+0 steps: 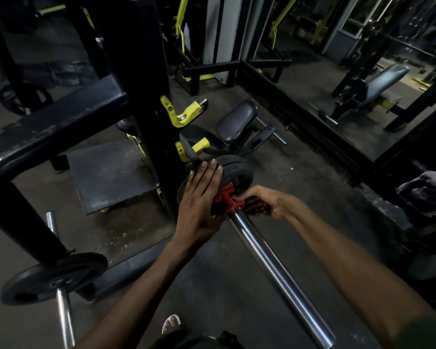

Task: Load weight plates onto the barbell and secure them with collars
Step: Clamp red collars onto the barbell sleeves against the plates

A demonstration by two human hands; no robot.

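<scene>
Weight plates [233, 167] are sitting on the barbell sleeve [275, 268], with the red collar [228, 200] touching them. The left hand [202, 197] is lying flat on the plates, its fingers [207, 172] straight and pressed together. The right hand [262, 201] is reaching from the right, its fingers curling around the collar.

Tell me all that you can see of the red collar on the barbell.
The red collar looks like hard plastic, a clamp type with a block-shaped body. It sits around the chrome barbell sleeve, close against the black weight plates. The left hand lies flat with straight fingers over the plates and covers the collar's left part. The right hand grips it from the right side. Whether it is locked cannot be told.
</scene>
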